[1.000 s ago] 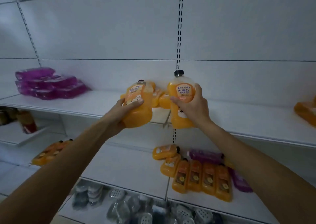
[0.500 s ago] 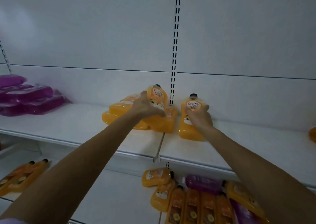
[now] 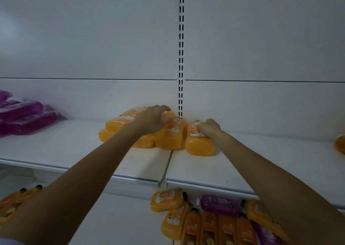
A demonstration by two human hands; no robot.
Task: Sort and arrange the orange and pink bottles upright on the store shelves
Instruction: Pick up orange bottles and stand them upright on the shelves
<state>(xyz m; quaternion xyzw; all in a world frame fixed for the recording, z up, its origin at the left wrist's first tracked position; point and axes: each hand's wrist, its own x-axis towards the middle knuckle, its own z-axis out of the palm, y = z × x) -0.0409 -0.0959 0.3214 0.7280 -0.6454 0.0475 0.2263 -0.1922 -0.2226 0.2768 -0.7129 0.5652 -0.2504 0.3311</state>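
Head view: the left hand's fingers curl over the top bottle of an orange pile. The right hand's fingers wrap a separate orange bottle just beside it on the white shelf, below a slotted back panel. The labels are too blurred to read.

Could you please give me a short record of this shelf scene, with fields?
left hand: grips top bottle of orange pile
right hand: grips right bottle, beside the pile
orange pile: lying flat on shelf
pink bottles: lying flat, far left, same shelf
lower shelf: lower bottles, orange and purple, lying flat
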